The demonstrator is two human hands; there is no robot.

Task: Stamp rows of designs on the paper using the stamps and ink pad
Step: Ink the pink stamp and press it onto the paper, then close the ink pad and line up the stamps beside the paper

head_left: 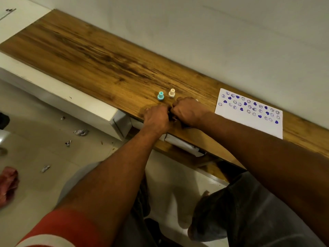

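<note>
A white paper (249,120) with rows of purple smiley and heart prints lies on the wooden shelf (92,56) at the right. Two small stamps stand upright left of it: a teal stamp (160,96) and a cream stamp (172,93). My left hand (156,118) and my right hand (189,112) are pressed together just in front of the stamps, fingers curled over a small dark object, probably the ink pad, of which only a sliver (173,117) shows. What exactly each hand grips is hidden.
A pale wall runs along the shelf's far side. White cabinet fronts (58,97) sit below the shelf's front edge. Crumpled paper scraps (81,132) and a red cloth (8,184) lie on the tiled floor at the left. My knees are below the shelf.
</note>
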